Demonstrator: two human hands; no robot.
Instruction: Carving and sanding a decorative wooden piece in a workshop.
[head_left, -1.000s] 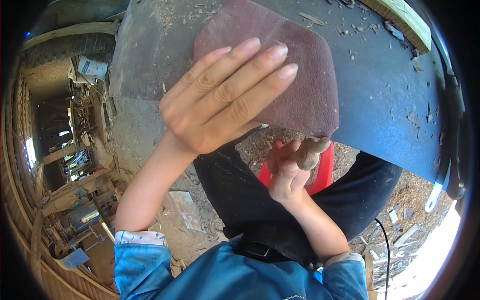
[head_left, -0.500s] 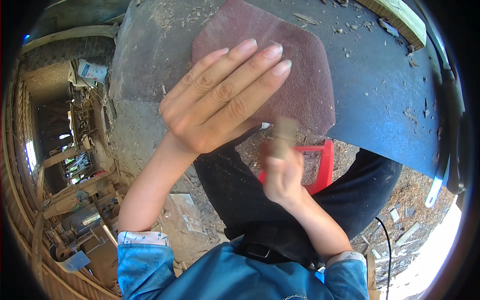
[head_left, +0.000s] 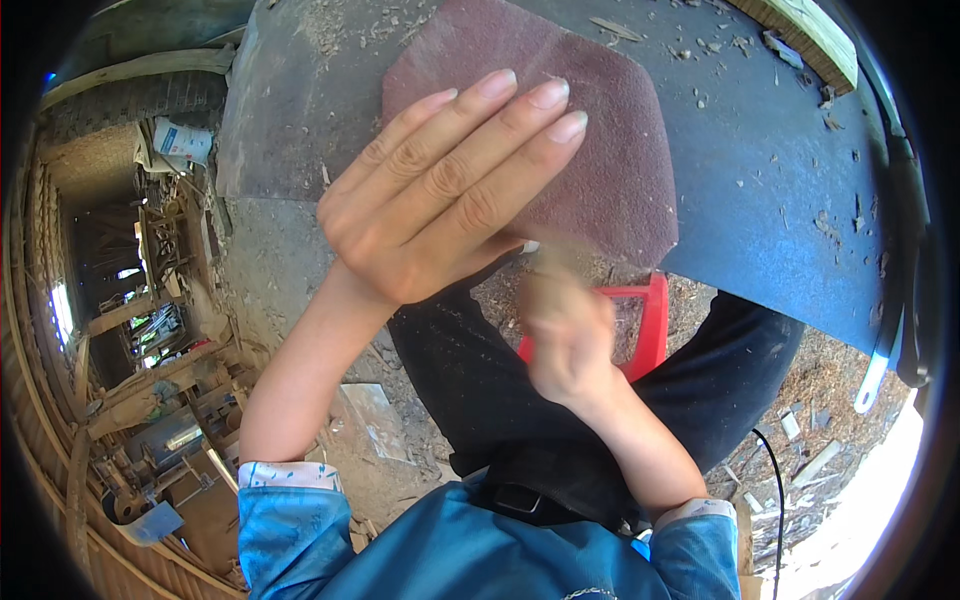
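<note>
My left hand (head_left: 420, 195) lies flat on a dark red-brown sheet that looks like sandpaper (head_left: 620, 150), its fingers stretched out and pointing to the upper right. The sheet rests on a blue-grey tabletop (head_left: 790, 200), its near edge at the table's front edge. My right hand (head_left: 568, 335) is closed, just below that near edge and above my lap. Motion blurs its fingers and a light-brown piece (head_left: 560, 275) that seems to be in them. I cannot make out what this piece is. The thumb of my left hand shows beside it.
Between my legs stands a red plastic stool frame (head_left: 652, 325). Wood scraps (head_left: 690, 50) litter the tabletop, and a wooden beam (head_left: 805, 40) lies at its far right. A white-handled tool (head_left: 872, 380) hangs at the right edge. A black cable (head_left: 775, 480) runs down at the right.
My right hand has shifted slightly and stays blurred by quick motion. The sheet's right part sits a little further right. My left hand is nearly unchanged.
</note>
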